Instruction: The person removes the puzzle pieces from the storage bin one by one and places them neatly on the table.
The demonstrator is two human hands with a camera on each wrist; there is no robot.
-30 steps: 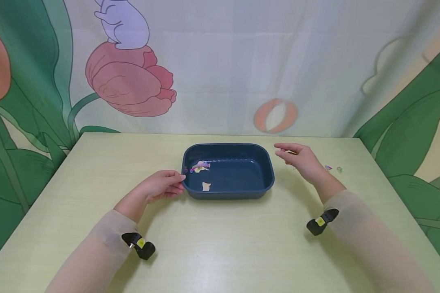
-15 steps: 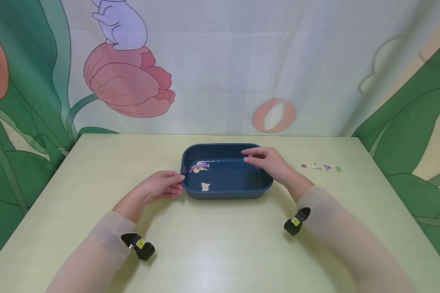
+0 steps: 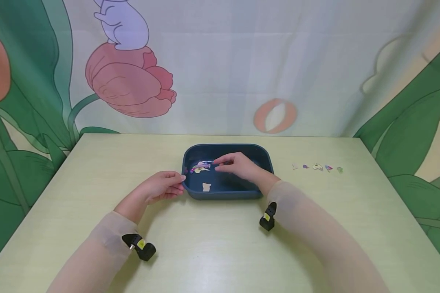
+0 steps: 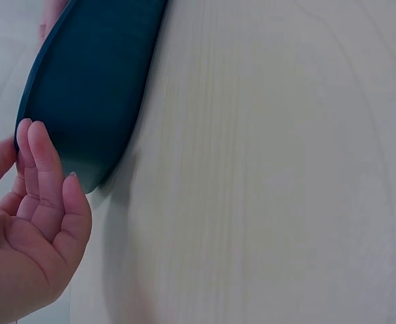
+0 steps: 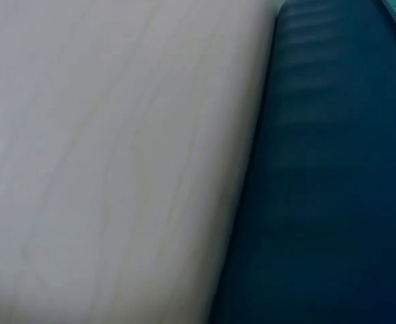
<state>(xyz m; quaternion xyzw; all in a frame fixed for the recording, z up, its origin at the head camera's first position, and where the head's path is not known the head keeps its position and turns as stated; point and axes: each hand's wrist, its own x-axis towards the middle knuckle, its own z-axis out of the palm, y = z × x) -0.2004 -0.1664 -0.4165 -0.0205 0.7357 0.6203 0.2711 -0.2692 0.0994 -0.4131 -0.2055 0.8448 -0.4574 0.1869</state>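
Observation:
A dark blue rectangular tray (image 3: 238, 194) stands on the table. My left hand (image 3: 164, 187) pinches its left rim between thumb and fingers; the left wrist view shows the same grip on the tray's end (image 4: 83, 101). Inside, at the left, lies a small pile of shiny colourful stickers (image 3: 201, 167), with a single pale piece (image 3: 206, 187) nearer the front wall. Over the tray floor reaches my right hand (image 3: 238, 166), thumb and index finger bent toward each other just right of the pile. Whether a small piece sits between those fingertips cannot be made out. The right wrist view shows no hand.
Several small stickers (image 3: 317, 167) lie in a row on the table (image 3: 212, 244) to the right of the tray. Behind the table's back edge hangs a curtain (image 3: 220, 73) printed with flowers, leaves and a rabbit.
My right hand has moved left from beside the tray's right end, over the rim, to above its inside near the pile. The left hand keeps its hold on the rim.

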